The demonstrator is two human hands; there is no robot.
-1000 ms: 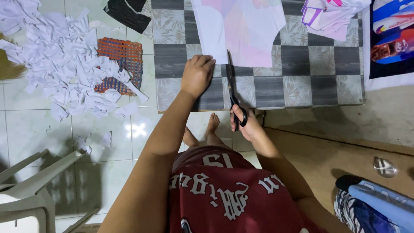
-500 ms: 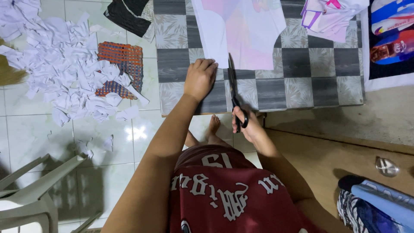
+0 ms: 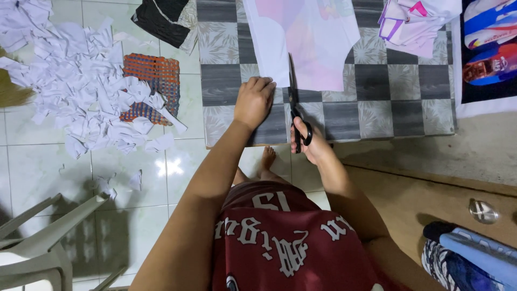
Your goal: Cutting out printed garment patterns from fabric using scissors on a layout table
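Observation:
A white and pink printed sheet [image 3: 318,43] lies on a grey checkered table [image 3: 388,108]. My left hand [image 3: 253,102] presses flat on the sheet's near left corner. Black scissors [image 3: 296,108] are gripped in my right hand [image 3: 312,143], and their blades point away from me into the sheet's near edge, just right of the left hand. The blades look nearly closed.
A heap of white paper scraps [image 3: 81,91] covers the tiled floor at left, over an orange woven mat [image 3: 153,81]. A white plastic chair [image 3: 37,242] stands at lower left. Folded printed sheets [image 3: 414,21] lie at the table's far right. Sandals [image 3: 463,253] sit at lower right.
The scissors have slid forward into the sheet's edge. My left hand has crept up onto the sheet's corner.

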